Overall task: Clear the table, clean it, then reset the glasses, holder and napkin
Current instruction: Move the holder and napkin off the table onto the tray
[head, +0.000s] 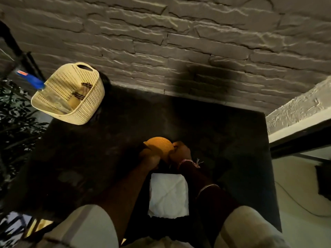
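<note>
both hands meet at mid-counter on an orange domed object, probably the holder (pixel 160 145). left hand (pixel 149 157) is curled closed against its left lower edge; right hand (pixel 180 152) is closed on its right edge, fingers wrapped over the rim. two-sided grip likely serves to square it up or set it down in the reset spot; whether it rests on the counter (pixel 223 149) or is held just above cannot be told in this light.

holder surface: finely perforated or woven look, rounded top, matte orange. material unclear, plastic or wicker.

napkin (pixel 168 195): white, square, soft with diagonal fold creases, lying flat on the counter between the forearms, just nearer the person than the holder. placement reads as already reset.

counter: dark, stone-like, faintly mottled, butts against a rough stacked-stone wall (pixel 179 42).

basket (pixel 69 93): cream perforated plastic, handle cut-outs, at the far left corner, well apart from the hands. it carries a blue-capped bottle (pixel 31 79) and what may be the glasses, not clearly resolved. judgement: clearing and wiping seem done; glasses not yet back out.
</note>
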Demonstrator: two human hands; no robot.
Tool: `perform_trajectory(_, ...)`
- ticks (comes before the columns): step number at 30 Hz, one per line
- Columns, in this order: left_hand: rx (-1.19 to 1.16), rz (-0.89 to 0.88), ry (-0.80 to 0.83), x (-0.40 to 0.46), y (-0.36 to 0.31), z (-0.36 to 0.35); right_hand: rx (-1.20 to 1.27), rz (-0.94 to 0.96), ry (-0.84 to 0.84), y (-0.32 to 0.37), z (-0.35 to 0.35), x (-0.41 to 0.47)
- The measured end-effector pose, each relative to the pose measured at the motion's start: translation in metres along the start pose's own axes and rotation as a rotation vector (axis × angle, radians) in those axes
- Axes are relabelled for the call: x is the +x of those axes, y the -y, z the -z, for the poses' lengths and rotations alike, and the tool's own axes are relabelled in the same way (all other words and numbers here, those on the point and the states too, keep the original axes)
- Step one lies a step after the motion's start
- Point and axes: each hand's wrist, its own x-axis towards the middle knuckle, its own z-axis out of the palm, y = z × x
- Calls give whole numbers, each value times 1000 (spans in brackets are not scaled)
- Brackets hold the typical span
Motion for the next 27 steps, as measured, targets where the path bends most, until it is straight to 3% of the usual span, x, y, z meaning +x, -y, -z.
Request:
perform_trajectory(4,133,-120,-103,4,0,-2,-40,-2,16,6,-4,11)
perform_trajectory(8,86,-118,-29,-4,1,-3,-42,10,22,-1,-10,11)
perform_trajectory(18,335,-174,-30,-22,40,-34,-26,22,54,-45,-13,-10)
perform_trajectory(24,369,-127,12,-32,77,-55,-308,155,125,-81,-21,-33)
perform_trajectory(27,268,-64,-79,-41,88,-60,-473,183,162,-99,-24,-39)
